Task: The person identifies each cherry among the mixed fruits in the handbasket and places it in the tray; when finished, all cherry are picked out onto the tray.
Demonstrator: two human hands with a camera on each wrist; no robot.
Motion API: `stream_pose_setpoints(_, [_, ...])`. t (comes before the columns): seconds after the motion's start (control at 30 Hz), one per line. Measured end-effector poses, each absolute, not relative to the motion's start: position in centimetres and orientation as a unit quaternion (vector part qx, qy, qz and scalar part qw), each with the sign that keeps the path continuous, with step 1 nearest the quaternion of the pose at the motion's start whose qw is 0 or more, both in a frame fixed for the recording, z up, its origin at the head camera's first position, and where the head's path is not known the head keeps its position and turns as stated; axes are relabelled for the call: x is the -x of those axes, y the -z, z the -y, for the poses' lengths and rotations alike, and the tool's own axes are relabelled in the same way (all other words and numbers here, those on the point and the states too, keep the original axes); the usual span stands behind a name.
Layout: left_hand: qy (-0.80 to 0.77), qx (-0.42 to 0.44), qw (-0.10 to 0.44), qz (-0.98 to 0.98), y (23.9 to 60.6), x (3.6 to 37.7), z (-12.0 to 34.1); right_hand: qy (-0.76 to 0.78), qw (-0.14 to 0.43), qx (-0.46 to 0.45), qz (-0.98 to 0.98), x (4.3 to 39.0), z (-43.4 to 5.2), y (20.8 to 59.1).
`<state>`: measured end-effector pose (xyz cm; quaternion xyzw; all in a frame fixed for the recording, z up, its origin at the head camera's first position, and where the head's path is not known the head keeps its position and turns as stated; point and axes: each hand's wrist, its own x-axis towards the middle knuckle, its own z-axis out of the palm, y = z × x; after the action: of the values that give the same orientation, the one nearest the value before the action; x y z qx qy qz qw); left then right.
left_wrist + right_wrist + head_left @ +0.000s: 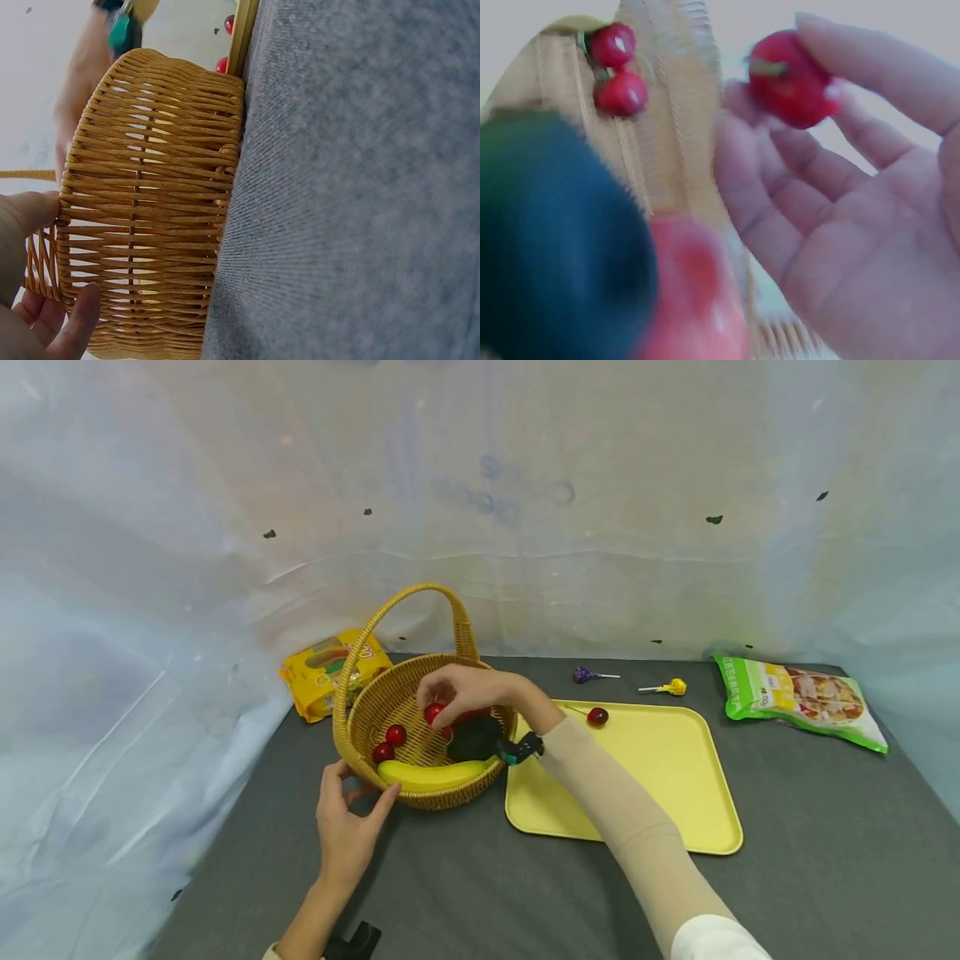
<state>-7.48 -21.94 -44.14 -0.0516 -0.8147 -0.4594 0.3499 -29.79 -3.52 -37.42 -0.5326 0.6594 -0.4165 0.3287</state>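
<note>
A wicker basket [405, 681] with a tall handle stands on the dark tabletop. My left hand [345, 822] grips its near left rim; in the left wrist view the fingers [79, 322] lie against the woven side. Over the basket, my right hand [472, 687] pinches a red cherry [791, 79] by its body, stem showing. Inside are two more cherries [620, 94], a banana [435, 776] along the near side, and a dark green rounded fruit or vegetable [474, 739]. Beside that sits a blurred red fruit [694, 292], partly hidden by my hand in the head view.
A yellow tray [652, 768] lies right of the basket, with one cherry [597, 717] near its far edge. Purple [582, 675] and yellow [677, 687] lollipops lie behind it. A yellow snack bag [322, 668] is behind the basket, a green-white food bag [802, 702] far right.
</note>
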Motion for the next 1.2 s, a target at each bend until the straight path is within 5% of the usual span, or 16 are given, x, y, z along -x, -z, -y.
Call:
stream_pose_setpoints(0.57, [0.468,0.055,0.355,0.807,42.7,6.8,21.2,0.521,0.162,0.228,-0.807,28.0,-23.4,42.9])
stream_pose_setpoints(1.2, [0.463,0.069,0.359,0.807,45.9,8.2,22.9,0.356,0.090,0.233,-0.901,26.7,-26.0,43.6])
